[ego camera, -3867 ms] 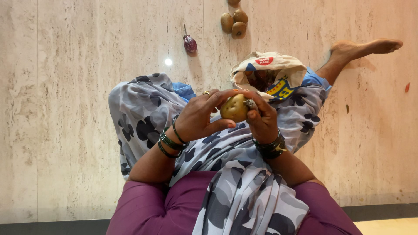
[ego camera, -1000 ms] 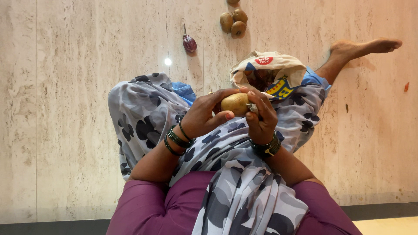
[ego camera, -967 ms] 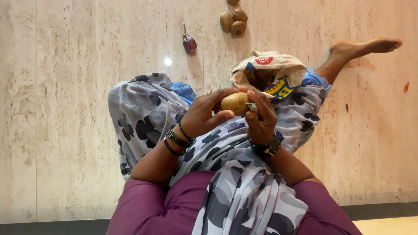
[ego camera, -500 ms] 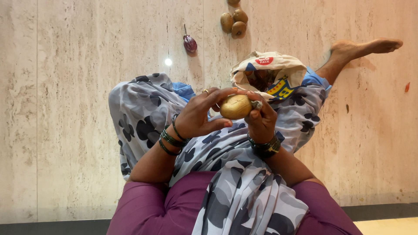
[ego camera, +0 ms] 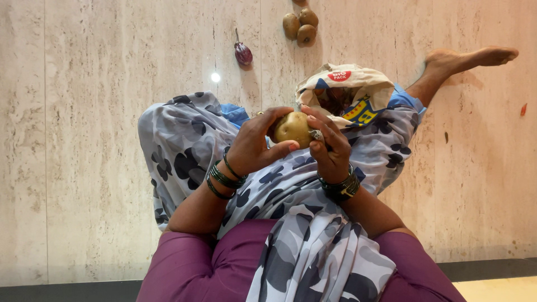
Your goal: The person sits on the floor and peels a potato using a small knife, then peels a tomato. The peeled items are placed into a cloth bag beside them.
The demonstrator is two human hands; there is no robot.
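Observation:
I sit on the floor in a grey flowered garment, holding a yellow-brown potato point(ego camera: 292, 128) above my lap. My left hand point(ego camera: 254, 145) cups it from the left, thumb under it and fingers over the top. My right hand point(ego camera: 329, 148) grips its right side, with a small grey bit pinched at the fingertips against the potato. Dark bangles circle both wrists. Just behind the potato, an open printed bag point(ego camera: 347, 92) rests on my right leg.
Three potatoes point(ego camera: 299, 25) and a small purple eggplant point(ego camera: 243, 53) lie on the beige stone floor point(ego camera: 84, 140) ahead. My bare right foot point(ego camera: 467, 59) stretches out to the upper right. A dark strip point(ego camera: 492, 269) runs along the floor's near edge.
Both hands have turned the potato and shifted it slightly left and up, nearer the bag. My right fingers have slid along its right side.

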